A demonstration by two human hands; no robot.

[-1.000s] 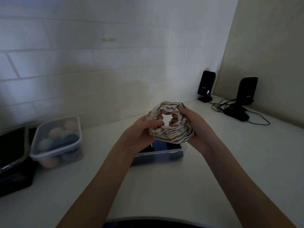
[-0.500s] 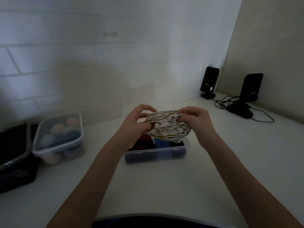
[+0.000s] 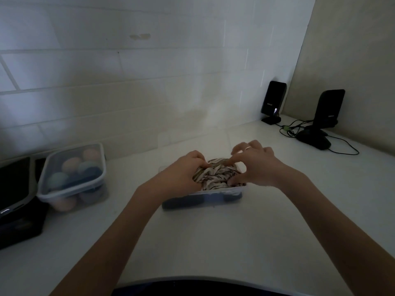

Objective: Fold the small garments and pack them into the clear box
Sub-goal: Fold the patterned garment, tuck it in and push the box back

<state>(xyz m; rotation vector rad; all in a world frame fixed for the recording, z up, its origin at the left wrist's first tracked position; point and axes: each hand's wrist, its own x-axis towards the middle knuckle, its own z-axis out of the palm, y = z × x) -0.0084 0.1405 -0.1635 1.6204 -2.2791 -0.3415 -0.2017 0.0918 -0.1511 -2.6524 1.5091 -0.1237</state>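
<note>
A cream garment with dark stripes (image 3: 215, 177) lies bunched in the top of the clear box (image 3: 203, 199), which stands on the white counter. Dark blue garments show through the box's front wall. My left hand (image 3: 183, 171) presses into the garment's left side with fingers curled into the cloth. My right hand (image 3: 254, 165) rests on its right side, thumb and fingertips pinching the fabric, other fingers raised.
A lidded clear container (image 3: 73, 176) with pastel rolled items stands at the left, beside a black case (image 3: 17, 201). Two black speakers (image 3: 273, 101) (image 3: 327, 112), a dark mouse (image 3: 313, 139) and cables sit in the far right corner by the wall.
Both hands have come down with the striped garment from above the box into it. The garment now sits inside the box, pressed by the fingers.
</note>
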